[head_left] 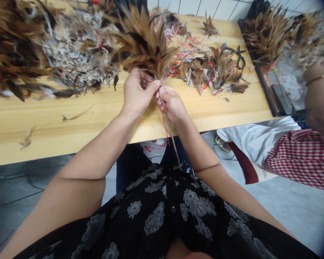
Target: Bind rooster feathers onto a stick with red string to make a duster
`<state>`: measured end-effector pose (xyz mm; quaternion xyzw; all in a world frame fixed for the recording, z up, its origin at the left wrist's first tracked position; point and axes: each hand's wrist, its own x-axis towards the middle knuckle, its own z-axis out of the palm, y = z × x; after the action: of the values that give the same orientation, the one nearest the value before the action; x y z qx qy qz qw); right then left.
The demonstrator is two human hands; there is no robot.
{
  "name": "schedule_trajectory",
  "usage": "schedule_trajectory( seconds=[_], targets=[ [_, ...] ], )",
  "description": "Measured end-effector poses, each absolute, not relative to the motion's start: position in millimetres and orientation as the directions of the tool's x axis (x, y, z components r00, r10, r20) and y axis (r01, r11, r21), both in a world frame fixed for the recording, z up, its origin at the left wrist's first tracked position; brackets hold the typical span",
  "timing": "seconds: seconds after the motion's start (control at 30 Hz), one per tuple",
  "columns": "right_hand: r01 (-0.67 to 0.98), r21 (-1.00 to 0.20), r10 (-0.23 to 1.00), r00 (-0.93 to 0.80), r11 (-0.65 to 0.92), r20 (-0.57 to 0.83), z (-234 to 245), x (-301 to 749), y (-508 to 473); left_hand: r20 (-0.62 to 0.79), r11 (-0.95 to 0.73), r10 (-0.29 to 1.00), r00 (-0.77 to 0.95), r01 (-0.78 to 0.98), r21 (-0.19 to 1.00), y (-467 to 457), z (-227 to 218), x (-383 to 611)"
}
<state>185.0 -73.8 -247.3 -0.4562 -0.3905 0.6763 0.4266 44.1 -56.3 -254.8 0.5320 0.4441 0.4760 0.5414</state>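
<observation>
A feather duster (148,43) with brown and black feathers points away from me over the wooden table. My left hand (137,92) is closed around the base of its feathers, the thumb pressing near the binding. Just to the right, my right hand (174,104) pinches the thin stick (174,145) below the feathers, its fingertips almost touching my left thumb. Red thread (164,126) hangs from between the hands past the table edge. The stick slants down towards my lap. My fingers partly hide where thread and feathers meet.
Brown feathers (10,54) and a pale, fluffy feather heap (78,54) cover the table's left back. Small feather bunches tied with red thread (218,72) lie to the right, beside dark-handled scissors (241,59). Another person's arm (320,93) works beyond a black edge (259,79).
</observation>
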Motion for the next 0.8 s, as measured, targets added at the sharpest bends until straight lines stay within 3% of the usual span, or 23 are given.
schedule_trajectory(
  seconds=[0.1, 0.17, 0.33, 0.57, 0.67, 0.73, 0.8],
  targets=[
    [-0.305, -0.886, 0.93, -0.231, -0.349, -0.286, -240, 191, -73, 0.141, -0.14, 0.99, 0.0, -0.05, 0.989, -52, -258, 40],
    [-0.374, -0.856, 0.928, -0.243, -0.357, -0.281, -234, 196, -72, 0.113, -0.111, 0.993, 0.032, -0.08, 0.991, -52, -259, 40],
    [-0.436, -0.832, 0.935, -0.243, -0.344, -0.259, -221, 208, -69, -0.108, 0.178, 0.954, 0.279, -0.237, 0.955, -68, -246, 52],
    [-0.339, -0.899, 0.96, -0.128, -0.277, -0.248, -213, 218, -68, -0.181, 0.354, 0.789, 0.586, -0.194, 0.915, -81, -235, 57],
    [-0.171, -0.966, 0.98, -0.077, -0.194, -0.184, -216, 228, -64, -0.154, 0.269, 0.823, 0.547, -0.136, 0.954, -76, -240, 51],
    [0.081, -0.995, 0.998, -0.01, -0.062, -0.063, -220, 240, -59, -0.074, 0.136, 0.901, 0.427, -0.118, 0.984, -72, -242, 48],
    [0.386, -0.921, 0.995, 0.047, 0.059, 0.084, -222, 251, -54, 0.052, -0.038, 0.951, 0.305, -0.054, 0.998, -72, -240, 47]
  ],
)
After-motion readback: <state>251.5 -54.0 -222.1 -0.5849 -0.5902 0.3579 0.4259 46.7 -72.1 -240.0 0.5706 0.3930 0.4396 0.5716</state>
